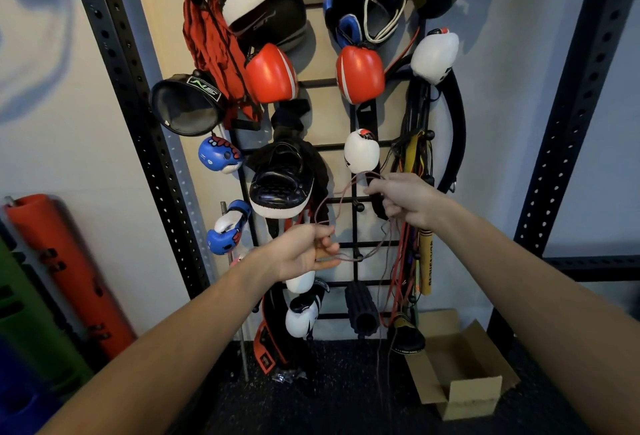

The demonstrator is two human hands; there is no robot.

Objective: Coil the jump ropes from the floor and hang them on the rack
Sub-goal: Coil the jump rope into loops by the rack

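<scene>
I have the jump rope (pixel 320 204) strung between my two hands in front of the rack (pixel 318 82). It is a thin, reddish-brown cord, and none of it that I can see sits on a peg.

My right hand (pixel 408 202) is the higher one, held just below a white glove (pixel 362 150) that hangs on the rack. Its fingers are curled down around the cord, gripping the top of the loop. My left hand (pixel 304 254) is lower and to the left, near the bottom edge of a black focus pad (pixel 280 185). Its thumb and fingertips pinch the cord, and the other fingers are loosely bent beneath.

From my right hand the rope arcs left and down to my left hand. A second strand leaves my left hand and runs right across the rack's bars, then climbs back to my right hand, so the cord forms one open loop between the two grips. Another length drops from under my right hand toward the dark floor (pixel 311 400), past a black ribbed roller (pixel 362 310). I cannot tell where its end lies.

A yellow strap (pixel 425 258) and some red cords (pixel 401 268) hang on the rack just below my right wrist; whether my hand touches them I cannot tell. An open cardboard box (pixel 460 375) sits on the floor to the right.
</scene>
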